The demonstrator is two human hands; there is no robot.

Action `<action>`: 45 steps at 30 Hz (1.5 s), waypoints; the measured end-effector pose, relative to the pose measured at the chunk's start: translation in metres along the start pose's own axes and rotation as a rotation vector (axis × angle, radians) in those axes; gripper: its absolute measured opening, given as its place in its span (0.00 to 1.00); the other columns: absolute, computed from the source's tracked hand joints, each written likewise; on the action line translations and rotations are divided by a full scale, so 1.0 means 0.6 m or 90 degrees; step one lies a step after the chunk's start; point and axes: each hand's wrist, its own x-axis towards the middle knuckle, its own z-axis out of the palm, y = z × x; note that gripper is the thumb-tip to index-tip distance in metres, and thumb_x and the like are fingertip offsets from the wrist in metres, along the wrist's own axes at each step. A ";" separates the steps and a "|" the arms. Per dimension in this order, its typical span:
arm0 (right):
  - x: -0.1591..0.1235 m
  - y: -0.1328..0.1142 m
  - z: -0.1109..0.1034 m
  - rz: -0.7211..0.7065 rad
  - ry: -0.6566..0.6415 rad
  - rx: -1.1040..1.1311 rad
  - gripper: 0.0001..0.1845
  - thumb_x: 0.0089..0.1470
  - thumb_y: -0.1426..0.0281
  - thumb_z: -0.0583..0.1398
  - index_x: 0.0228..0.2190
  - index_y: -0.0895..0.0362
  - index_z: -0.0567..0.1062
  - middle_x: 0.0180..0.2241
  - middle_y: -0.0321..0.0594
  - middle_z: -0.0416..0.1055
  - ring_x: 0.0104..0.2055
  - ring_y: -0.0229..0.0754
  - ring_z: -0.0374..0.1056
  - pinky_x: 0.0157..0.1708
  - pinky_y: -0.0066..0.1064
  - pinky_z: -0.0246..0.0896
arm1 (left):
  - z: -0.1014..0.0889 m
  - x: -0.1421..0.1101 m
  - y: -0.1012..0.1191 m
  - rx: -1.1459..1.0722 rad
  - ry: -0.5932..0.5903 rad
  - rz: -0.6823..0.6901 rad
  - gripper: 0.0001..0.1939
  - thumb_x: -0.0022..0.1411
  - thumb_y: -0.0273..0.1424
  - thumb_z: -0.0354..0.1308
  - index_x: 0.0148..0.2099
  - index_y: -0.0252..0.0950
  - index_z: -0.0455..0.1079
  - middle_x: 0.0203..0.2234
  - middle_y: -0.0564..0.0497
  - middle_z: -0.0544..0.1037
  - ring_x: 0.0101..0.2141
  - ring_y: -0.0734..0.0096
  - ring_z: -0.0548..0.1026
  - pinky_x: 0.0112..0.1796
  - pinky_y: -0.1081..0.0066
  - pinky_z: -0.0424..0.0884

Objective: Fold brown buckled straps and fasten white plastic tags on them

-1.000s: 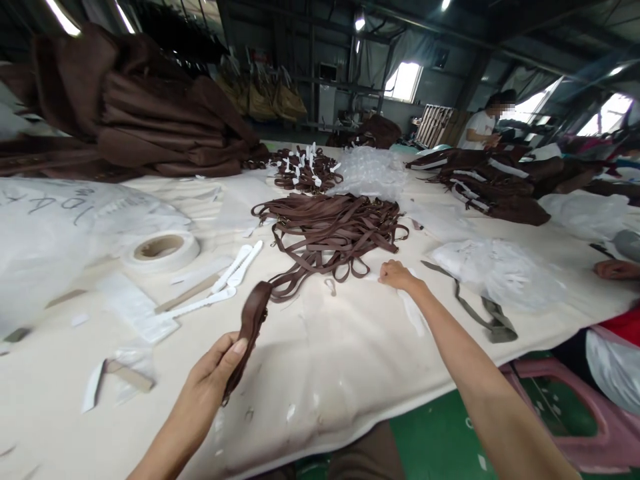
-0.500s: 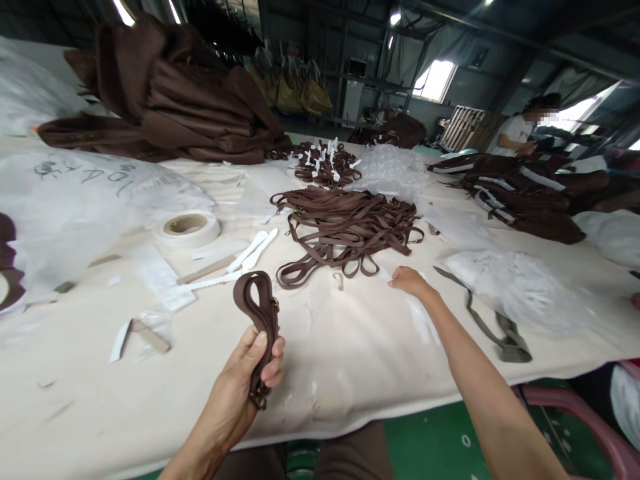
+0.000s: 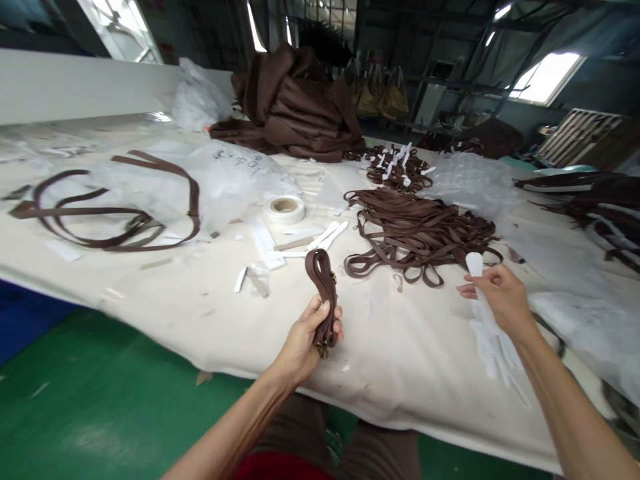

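A brown strap, folded into a bundle with brass-coloured hardware at its lower end, stands up from my left hand, whose fingers wrap around it. Between thumb and fingers of my right hand is a white strip with a rounded end. Several similar white strips lie on the table below that hand. Beyond both hands spreads a pile of brown straps, some with metal fittings. A small beige loop rests just in front of this pile.
The pale covered table carries a white tape roll, loose white strips and marked plastic. Brown straps lie left. Behind are heaped brown material, straps with white wraps and bubble wrap.
My right hand has lifted a white strip off the table. My left hand has drawn the folded strap clear of the pile and holds it upright. The view has swung left.
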 end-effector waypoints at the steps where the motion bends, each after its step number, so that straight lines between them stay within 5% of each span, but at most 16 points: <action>1: -0.015 -0.010 0.013 0.019 -0.046 0.073 0.25 0.38 0.58 0.70 0.27 0.53 0.60 0.29 0.37 0.74 0.27 0.45 0.75 0.28 0.39 0.73 | -0.003 0.002 0.001 -0.025 -0.003 -0.012 0.16 0.56 0.35 0.67 0.42 0.39 0.64 0.29 0.55 0.70 0.24 0.79 0.69 0.27 0.76 0.72; 6: -0.114 -0.032 0.110 0.091 -0.229 0.204 0.24 0.36 0.61 0.75 0.24 0.56 0.66 0.26 0.33 0.69 0.24 0.36 0.69 0.21 0.26 0.64 | -0.022 0.007 0.011 -0.137 -0.043 -0.061 0.17 0.57 0.32 0.68 0.44 0.38 0.64 0.28 0.57 0.67 0.20 0.86 0.62 0.21 0.84 0.61; 10: -0.180 -0.018 0.193 0.140 -0.315 0.247 0.19 0.40 0.59 0.73 0.26 0.58 0.74 0.22 0.31 0.63 0.22 0.30 0.57 0.20 0.23 0.53 | -0.038 0.006 0.018 -0.089 -0.039 -0.026 0.17 0.57 0.34 0.67 0.45 0.38 0.65 0.28 0.57 0.67 0.20 0.86 0.60 0.21 0.84 0.58; 15: -0.230 -0.006 0.274 0.210 -0.303 0.273 0.20 0.41 0.58 0.71 0.34 0.56 0.76 0.25 0.34 0.69 0.26 0.35 0.63 0.25 0.27 0.57 | -0.049 0.006 0.021 0.147 -0.046 0.086 0.14 0.62 0.41 0.59 0.45 0.37 0.65 0.27 0.56 0.69 0.19 0.83 0.59 0.21 0.80 0.54; 21: -0.262 0.000 0.343 0.246 -0.280 0.342 0.14 0.39 0.65 0.69 0.28 0.57 0.73 0.19 0.31 0.66 0.21 0.34 0.60 0.20 0.25 0.52 | -0.054 0.005 0.014 0.414 -0.213 0.159 0.15 0.66 0.44 0.55 0.44 0.36 0.66 0.30 0.52 0.74 0.29 0.72 0.71 0.32 0.73 0.65; 24: -0.271 -0.003 0.353 0.285 -0.251 0.349 0.15 0.38 0.63 0.69 0.27 0.57 0.72 0.16 0.30 0.65 0.16 0.31 0.54 0.14 0.23 0.39 | -0.065 0.009 0.005 0.400 -0.249 0.156 0.15 0.68 0.42 0.53 0.49 0.38 0.59 0.30 0.52 0.76 0.32 0.68 0.76 0.39 0.67 0.69; 27: -0.277 -0.005 0.349 0.281 -0.241 0.335 0.19 0.39 0.58 0.69 0.25 0.58 0.71 0.15 0.30 0.64 0.14 0.28 0.48 0.14 0.23 0.34 | -0.077 0.014 0.001 0.419 -0.207 0.142 0.22 0.68 0.41 0.54 0.57 0.37 0.54 0.30 0.54 0.75 0.29 0.71 0.74 0.37 0.68 0.67; 32: -0.281 -0.002 0.338 0.264 -0.234 0.315 0.21 0.38 0.56 0.70 0.26 0.58 0.73 0.16 0.30 0.62 0.15 0.26 0.46 0.15 0.23 0.35 | -0.086 0.024 0.010 0.506 -0.184 0.132 0.27 0.66 0.41 0.55 0.62 0.37 0.53 0.31 0.53 0.75 0.31 0.70 0.71 0.36 0.70 0.65; 38: -0.284 0.007 0.322 0.278 -0.286 0.285 0.22 0.40 0.56 0.70 0.31 0.59 0.75 0.16 0.26 0.57 0.16 0.28 0.47 0.15 0.22 0.38 | -0.088 0.050 0.027 0.696 -0.225 0.177 0.11 0.67 0.41 0.50 0.39 0.39 0.63 0.31 0.55 0.73 0.36 0.68 0.72 0.41 0.70 0.67; 42: -0.300 0.018 0.297 0.305 -0.359 0.155 0.24 0.44 0.50 0.66 0.34 0.58 0.75 0.19 0.29 0.61 0.15 0.29 0.48 0.13 0.23 0.37 | -0.089 0.062 0.027 0.917 -0.168 0.213 0.09 0.67 0.36 0.48 0.44 0.40 0.66 0.37 0.52 0.74 0.39 0.64 0.75 0.44 0.66 0.69; 45: -0.317 0.023 0.282 0.217 -0.350 0.035 0.22 0.51 0.50 0.61 0.28 0.57 0.75 0.21 0.32 0.63 0.16 0.30 0.52 0.15 0.26 0.46 | -0.093 0.064 0.014 0.989 -0.160 0.259 0.10 0.66 0.33 0.48 0.48 0.42 0.67 0.45 0.49 0.74 0.43 0.63 0.76 0.46 0.66 0.71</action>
